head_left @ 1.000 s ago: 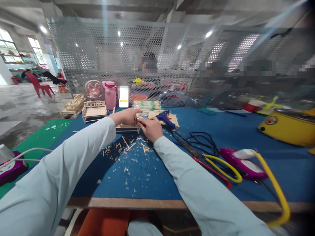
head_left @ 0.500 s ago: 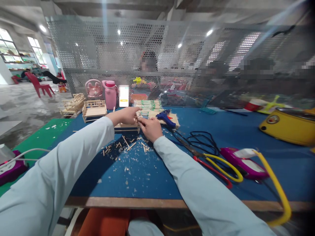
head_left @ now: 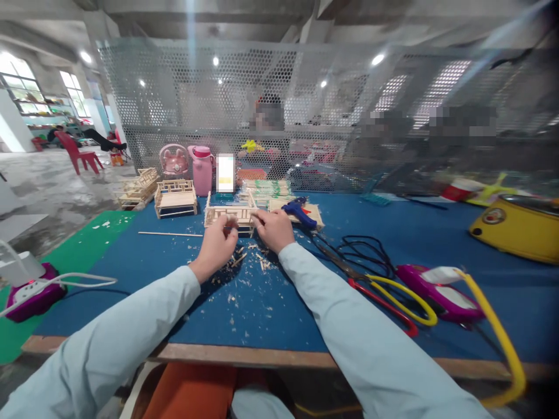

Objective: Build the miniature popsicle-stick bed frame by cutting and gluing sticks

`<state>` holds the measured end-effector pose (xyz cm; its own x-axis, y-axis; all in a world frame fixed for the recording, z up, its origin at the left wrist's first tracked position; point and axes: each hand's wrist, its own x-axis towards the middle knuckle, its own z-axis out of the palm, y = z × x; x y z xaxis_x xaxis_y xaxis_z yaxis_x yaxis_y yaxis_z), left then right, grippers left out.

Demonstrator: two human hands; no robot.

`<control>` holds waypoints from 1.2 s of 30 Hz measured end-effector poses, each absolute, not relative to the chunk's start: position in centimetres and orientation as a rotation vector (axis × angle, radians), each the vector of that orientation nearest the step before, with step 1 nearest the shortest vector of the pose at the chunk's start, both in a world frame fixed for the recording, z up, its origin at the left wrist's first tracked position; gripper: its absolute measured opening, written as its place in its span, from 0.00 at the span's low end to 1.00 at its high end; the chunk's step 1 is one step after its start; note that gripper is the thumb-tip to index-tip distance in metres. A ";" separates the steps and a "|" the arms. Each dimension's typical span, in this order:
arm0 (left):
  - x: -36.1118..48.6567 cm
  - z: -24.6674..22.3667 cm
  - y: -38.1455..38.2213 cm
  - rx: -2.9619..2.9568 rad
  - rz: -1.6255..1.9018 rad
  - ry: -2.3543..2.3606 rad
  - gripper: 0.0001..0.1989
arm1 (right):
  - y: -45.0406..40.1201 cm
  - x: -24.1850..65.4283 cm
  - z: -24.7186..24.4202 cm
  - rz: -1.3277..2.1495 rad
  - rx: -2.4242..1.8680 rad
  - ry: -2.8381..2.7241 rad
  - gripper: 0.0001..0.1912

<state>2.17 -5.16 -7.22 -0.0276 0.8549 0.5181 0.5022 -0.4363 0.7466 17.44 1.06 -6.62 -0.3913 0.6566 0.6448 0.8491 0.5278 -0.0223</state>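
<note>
A small wooden stick frame stands on the blue table in front of me. At its front left is my left hand, thumb and fingers curled close together; anything between them is too small to make out. My right hand pinches at the right end of the frame, on its upright sticks. Wooden offcuts and pale crumbs lie below the hands. Just right of the frame, a blue glue gun rests on a pile of light sticks.
Finished-looking stick pieces stand at the back left beside a pink flask and a lit phone. Large scissors, black cable, a purple power strip and a yellow case lie right. A mesh screen stands behind.
My left hand has moved down and toward me, off the top of the frame, uncovering it. My right hand stays by the frame's right end. The view has shifted slightly.
</note>
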 end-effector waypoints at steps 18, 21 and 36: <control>2.6 -8.7 -5.5 2.025 1.177 1.418 0.11 | 1.4 17.7 -6.9 -0.405 -1.209 -2.173 0.14; 2.6 -8.6 -5.6 2.046 1.149 1.394 0.12 | 1.3 17.7 -6.8 -0.404 -1.209 -2.178 0.13; 2.7 -8.9 -5.7 2.165 1.022 1.507 0.13 | 1.4 17.7 -6.7 -0.433 -1.197 -2.204 0.14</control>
<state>2.72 -5.75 -8.87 0.1918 0.9066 0.3759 0.6845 -0.3980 0.6108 17.68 1.35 -6.67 -0.4233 0.6484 0.6328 0.8396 0.5432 0.0050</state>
